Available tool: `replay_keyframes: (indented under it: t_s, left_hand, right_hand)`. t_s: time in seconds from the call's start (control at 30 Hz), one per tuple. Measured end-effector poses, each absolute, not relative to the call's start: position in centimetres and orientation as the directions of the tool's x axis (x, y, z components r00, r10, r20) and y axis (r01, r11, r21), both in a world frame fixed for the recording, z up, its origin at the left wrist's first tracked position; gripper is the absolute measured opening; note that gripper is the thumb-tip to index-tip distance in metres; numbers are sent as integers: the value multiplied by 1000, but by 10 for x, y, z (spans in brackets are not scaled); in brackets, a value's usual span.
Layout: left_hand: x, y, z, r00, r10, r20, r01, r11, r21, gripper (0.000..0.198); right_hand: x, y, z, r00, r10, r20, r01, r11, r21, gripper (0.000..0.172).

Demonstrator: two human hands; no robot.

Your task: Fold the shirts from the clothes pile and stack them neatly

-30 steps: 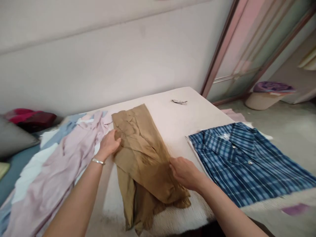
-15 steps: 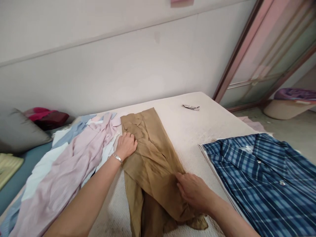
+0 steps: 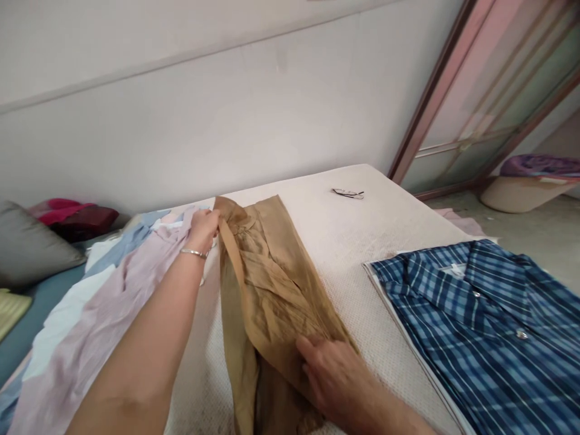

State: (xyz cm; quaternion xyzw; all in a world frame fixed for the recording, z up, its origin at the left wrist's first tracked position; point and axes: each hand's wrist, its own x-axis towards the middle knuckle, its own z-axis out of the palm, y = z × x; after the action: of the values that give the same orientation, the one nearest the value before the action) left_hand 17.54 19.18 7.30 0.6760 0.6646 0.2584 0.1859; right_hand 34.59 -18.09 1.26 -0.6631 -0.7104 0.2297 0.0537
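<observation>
A brown garment (image 3: 272, 260), thin and creased, lies lengthwise on the pale bedding (image 3: 312, 199) in front of me. My left hand (image 3: 205, 229), with a silver bracelet at the wrist, pinches its far left edge and lifts that edge, so a strip of cloth stretches down toward me. Lower down, my right hand (image 3: 333, 377) has its fingers curled on the same cloth near its right side; the fingertips are partly hidden. Just left of my left hand lies a pile of loose clothes, with a pale pink garment (image 3: 140, 284) on top.
A neatly folded blue plaid shirt (image 3: 480, 326) lies on the right. Eyeglasses (image 3: 348, 193) rest near the bed's far edge. On the left are a grey cushion (image 3: 34, 248) and a dark red item (image 3: 84, 220). A beige tub (image 3: 521, 192) stands on the floor beyond.
My left hand has moved away from me and left, taking up the garment's edge where it had lain on the cloth. My right hand has shifted left and nearer, drawing cloth along.
</observation>
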Motion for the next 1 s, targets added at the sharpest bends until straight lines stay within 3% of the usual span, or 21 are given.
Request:
replay_keyframes:
  t_s: [0.1, 0.23, 0.3, 0.43, 0.53, 0.67, 0.8, 0.9, 1.0]
  left_hand:
    - [207, 213, 84, -66, 998, 7, 629, 36, 777, 35]
    - [257, 225, 78, -7, 997, -71, 423, 67, 904, 22]
    - [277, 227, 67, 43, 994, -105, 365, 82, 927, 17]
    - [296, 223, 35, 147, 975, -169, 354, 108, 929, 16]
    - [298, 217, 14, 214, 962, -167, 410, 67, 910, 14]
    - [289, 212, 3, 218, 976, -28, 533, -95, 841, 17]
    - [277, 201, -2, 269, 956, 120, 709, -280, 647, 23]
    - [277, 181, -15, 408, 903, 137, 775, -421, 472, 25]
    - [281, 164, -31, 514, 851, 106, 790, -518, 329, 41]
  right_hand:
    - [344, -186, 11, -154, 959, -239, 871, 18, -491, 22]
    - [353, -180, 14, -43, 938, -343, 826, -160, -540, 50]
    - [355, -176, 12, 26, 929, -370, 818, -233, -526, 52]
    - [358, -175, -7, 183, 937, -299, 856, -301, -420, 30]
    - [361, -177, -22, 209, 929, -306, 867, -321, -381, 38]
    - [363, -178, -24, 213, 905, -368, 865, -350, -360, 42]
    - [363, -174, -15, 218, 876, -430, 868, -376, -325, 45]
    - [365, -172, -11, 205, 854, -478, 863, -388, -323, 51]
    - [368, -174, -17, 196, 843, -501, 867, -388, -313, 58]
